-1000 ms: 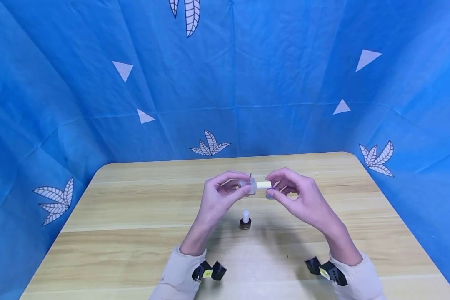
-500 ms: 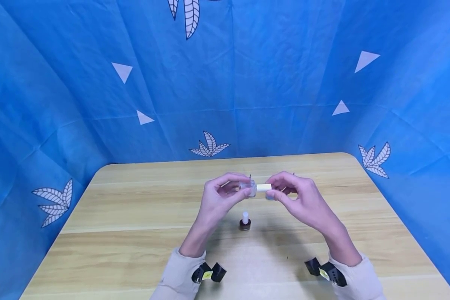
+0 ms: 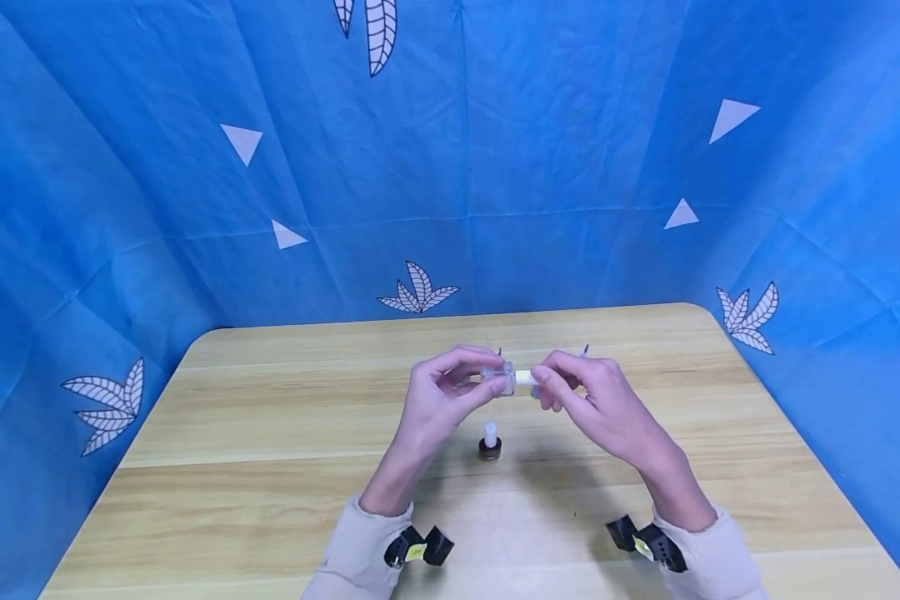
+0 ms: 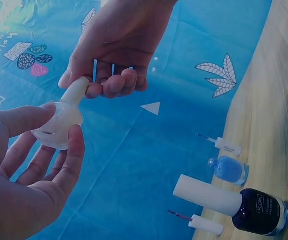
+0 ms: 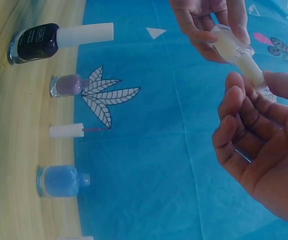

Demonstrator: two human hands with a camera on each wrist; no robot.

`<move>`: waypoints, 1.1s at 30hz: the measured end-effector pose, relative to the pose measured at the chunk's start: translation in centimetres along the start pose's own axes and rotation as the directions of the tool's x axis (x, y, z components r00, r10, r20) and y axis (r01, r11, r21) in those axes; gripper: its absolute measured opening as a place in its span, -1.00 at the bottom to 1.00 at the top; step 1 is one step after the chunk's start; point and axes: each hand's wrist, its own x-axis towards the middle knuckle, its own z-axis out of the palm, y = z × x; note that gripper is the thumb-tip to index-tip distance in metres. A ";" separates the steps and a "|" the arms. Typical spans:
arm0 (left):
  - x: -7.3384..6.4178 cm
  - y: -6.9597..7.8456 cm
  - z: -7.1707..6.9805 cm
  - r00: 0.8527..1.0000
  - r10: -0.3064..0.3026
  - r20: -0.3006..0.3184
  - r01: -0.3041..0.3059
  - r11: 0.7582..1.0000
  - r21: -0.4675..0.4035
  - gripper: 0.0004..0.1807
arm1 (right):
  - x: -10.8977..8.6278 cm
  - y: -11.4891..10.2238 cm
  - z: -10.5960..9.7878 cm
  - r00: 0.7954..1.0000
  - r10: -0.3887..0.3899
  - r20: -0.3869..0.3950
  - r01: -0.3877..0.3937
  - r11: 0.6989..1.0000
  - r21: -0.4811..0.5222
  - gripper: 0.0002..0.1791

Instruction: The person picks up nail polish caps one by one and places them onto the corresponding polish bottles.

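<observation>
My left hand (image 3: 450,392) grips a clear nail polish bottle (image 4: 59,125) with whitish contents, tilted on its side above the table. Its white cap (image 4: 75,91) sits at the bottle's neck, pointing right. My right hand (image 3: 600,408) pinches the far end of that cap between thumb and forefinger, the other fingers loosely curled. How tightly cap and neck are joined cannot be told. In front of both hands, a dark nail polish bottle (image 3: 490,448) stands upright with its white cap on.
Uncapped on the wooden table (image 3: 270,417) stand a blue nail polish bottle (image 5: 60,181) and a mauve one (image 5: 68,85). Two white brush caps, one with a blue brush (image 4: 228,146) and one with a mauve brush (image 4: 207,225), stand bristles up. A blue curtain (image 3: 465,150) hangs behind.
My right hand has turned at the cap: its thumb has swung up and inward, and the knuckles have dropped slightly. A brush tip beyond it shows more. The left hand stays nearly still.
</observation>
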 end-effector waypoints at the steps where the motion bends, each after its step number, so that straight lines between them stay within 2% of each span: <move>1: 0.0 0.0 0.0 1.000 0.001 0.000 -0.001 1.000 -0.002 -0.77 | 0.0 0.0 0.0 1.000 0.003 -0.002 -0.003 1.000 0.000 -0.77; 9: 0.0 0.0 0.1 1.000 0.001 0.009 -0.001 1.000 -0.007 -0.76 | -0.1 0.1 -0.1 1.000 0.011 -0.004 -0.011 1.000 -0.007 -0.75; 14: 0.0 0.1 -0.3 1.000 0.004 -0.001 -0.004 1.000 -0.009 -0.77 | -0.1 0.0 -0.5 0.999 -0.004 -0.032 0.005 1.000 0.024 -0.90; 19: 0.0 0.3 -0.6 1.000 -0.011 -0.020 0.011 1.000 -0.002 -0.76 | 0.0 -0.3 -0.8 0.996 -0.056 -0.062 0.060 0.996 0.068 -0.65; 22: 0.0 0.3 -0.7 0.999 -0.023 -0.025 0.023 1.000 0.003 -0.76 | 0.1 -0.5 -0.8 0.993 -0.096 -0.067 0.100 0.993 0.061 -0.57; 33: 0.1 0.3 -0.4 0.999 -0.034 -0.003 0.034 0.999 -0.025 -0.75 | 0.3 -0.1 -0.6 0.984 -0.159 -0.080 0.161 0.987 0.016 -0.66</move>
